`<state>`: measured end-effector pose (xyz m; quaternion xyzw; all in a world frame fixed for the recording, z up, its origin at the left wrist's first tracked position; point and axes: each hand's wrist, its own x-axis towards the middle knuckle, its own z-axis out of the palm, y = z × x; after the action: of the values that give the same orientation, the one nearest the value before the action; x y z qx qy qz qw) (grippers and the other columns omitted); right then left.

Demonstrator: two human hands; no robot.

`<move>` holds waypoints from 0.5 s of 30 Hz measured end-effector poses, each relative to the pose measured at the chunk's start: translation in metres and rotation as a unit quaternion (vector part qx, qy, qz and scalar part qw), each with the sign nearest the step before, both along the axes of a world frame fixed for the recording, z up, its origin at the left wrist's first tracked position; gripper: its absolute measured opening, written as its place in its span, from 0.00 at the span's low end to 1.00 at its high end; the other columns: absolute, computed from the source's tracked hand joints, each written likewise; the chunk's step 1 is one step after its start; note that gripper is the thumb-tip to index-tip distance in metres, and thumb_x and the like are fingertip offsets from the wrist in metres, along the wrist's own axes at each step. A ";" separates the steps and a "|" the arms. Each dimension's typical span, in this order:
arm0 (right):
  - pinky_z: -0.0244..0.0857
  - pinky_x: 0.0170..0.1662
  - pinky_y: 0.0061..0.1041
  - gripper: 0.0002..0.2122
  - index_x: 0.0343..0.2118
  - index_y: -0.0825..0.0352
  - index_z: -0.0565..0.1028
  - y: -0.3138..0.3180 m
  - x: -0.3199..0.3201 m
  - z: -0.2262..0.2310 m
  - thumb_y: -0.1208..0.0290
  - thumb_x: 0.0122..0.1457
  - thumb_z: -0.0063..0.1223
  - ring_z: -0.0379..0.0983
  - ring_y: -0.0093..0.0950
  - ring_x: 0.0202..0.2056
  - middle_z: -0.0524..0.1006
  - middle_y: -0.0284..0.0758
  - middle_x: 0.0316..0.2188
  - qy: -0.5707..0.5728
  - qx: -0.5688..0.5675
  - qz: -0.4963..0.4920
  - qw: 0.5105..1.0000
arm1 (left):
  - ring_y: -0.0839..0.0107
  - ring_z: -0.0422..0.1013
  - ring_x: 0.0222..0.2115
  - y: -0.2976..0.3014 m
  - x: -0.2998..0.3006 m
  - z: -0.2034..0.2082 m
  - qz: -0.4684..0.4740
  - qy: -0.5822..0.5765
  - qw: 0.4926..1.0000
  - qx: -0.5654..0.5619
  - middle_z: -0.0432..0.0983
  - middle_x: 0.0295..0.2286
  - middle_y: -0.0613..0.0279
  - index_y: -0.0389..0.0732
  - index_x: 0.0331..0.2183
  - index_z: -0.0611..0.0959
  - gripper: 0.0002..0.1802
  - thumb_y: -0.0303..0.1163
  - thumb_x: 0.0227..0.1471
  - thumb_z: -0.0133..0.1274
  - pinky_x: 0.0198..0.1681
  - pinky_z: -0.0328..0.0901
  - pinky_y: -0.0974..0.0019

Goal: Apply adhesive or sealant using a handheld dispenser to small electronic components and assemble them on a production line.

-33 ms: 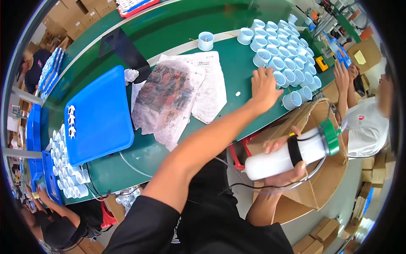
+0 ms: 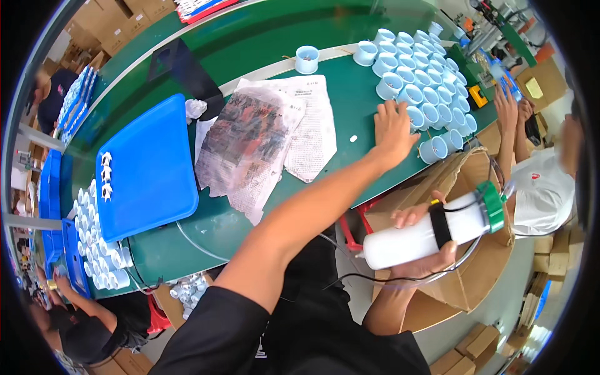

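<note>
My left hand (image 2: 394, 131) reaches across the table to the near-left side of a group of light-blue cups (image 2: 422, 79). Its thumb and fingers close round one light-blue cup (image 2: 415, 117) at that edge. Several of the cups show small metallic bits inside. Lower right, my right hand (image 2: 428, 259) grips a white dispensing syringe (image 2: 403, 247) with a green cap (image 2: 492, 207) and a black strap. The syringe lies tilted, cap end up to the right and narrow tip down to the left. A dark cable and a clear hose run by it.
Newspaper sheets (image 2: 253, 137) and a blue tray (image 2: 150, 175) with small white parts lie on the green table (image 2: 350, 103). One cup (image 2: 307, 60) stands apart. An open cardboard box (image 2: 450, 290) is below the syringe. Co-workers sit right and left; white cups (image 2: 100, 259) stand at left.
</note>
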<state>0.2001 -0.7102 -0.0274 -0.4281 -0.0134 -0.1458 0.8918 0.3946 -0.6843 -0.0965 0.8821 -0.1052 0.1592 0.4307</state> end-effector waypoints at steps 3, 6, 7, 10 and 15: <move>0.59 0.35 0.35 0.39 0.52 0.69 0.59 -0.007 -0.001 0.004 0.38 0.47 0.50 0.64 0.32 0.26 0.69 0.37 0.25 0.004 0.059 0.023 0.998 | 0.54 0.61 0.46 0.002 0.004 -0.005 0.027 -0.030 0.999 -0.035 0.65 0.44 0.53 0.38 0.43 0.73 0.33 0.37 0.33 0.68 0.46 0.59 0.53; 0.58 0.36 0.34 0.38 0.54 0.69 0.59 -0.027 -0.005 -0.002 0.42 0.49 0.51 0.62 0.31 0.30 0.67 0.37 0.31 0.011 0.088 0.047 0.995 | 0.51 0.62 0.45 0.023 -0.016 0.011 -0.024 -0.086 0.989 -0.121 0.68 0.41 0.48 0.37 0.42 0.70 0.30 0.33 0.37 0.65 0.46 0.59 0.52; 0.59 0.37 0.36 0.38 0.56 0.68 0.58 -0.030 -0.005 -0.003 0.43 0.50 0.51 0.63 0.31 0.32 0.67 0.37 0.32 0.011 0.102 0.059 0.993 | 0.50 0.63 0.44 0.040 -0.029 0.022 -0.068 -0.024 0.987 -0.140 0.68 0.40 0.46 0.37 0.42 0.69 0.30 0.33 0.37 0.64 0.46 0.59 0.51; 0.62 0.39 0.37 0.37 0.57 0.68 0.56 -0.028 0.003 -0.007 0.45 0.53 0.50 0.65 0.32 0.33 0.67 0.38 0.33 0.037 0.074 0.035 0.996 | 0.48 0.65 0.42 0.108 -0.080 0.044 -0.113 0.038 0.985 -0.128 0.68 0.39 0.44 0.37 0.44 0.67 0.31 0.34 0.40 0.63 0.47 0.59 0.52; 0.59 0.36 0.31 0.37 0.56 0.70 0.57 -0.009 0.029 -0.014 0.42 0.54 0.47 0.61 0.29 0.32 0.64 0.38 0.33 -0.012 0.161 0.195 0.967 | 0.54 0.64 0.48 0.211 -0.177 0.035 -0.027 0.112 0.993 -0.032 0.69 0.44 0.51 0.39 0.48 0.70 0.32 0.34 0.40 0.64 0.52 0.59 0.58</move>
<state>0.2290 -0.7195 -0.0417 -0.2664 -0.0839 0.0257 0.9599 0.2176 -0.4730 -0.0612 0.8768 -0.0747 0.0507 0.4723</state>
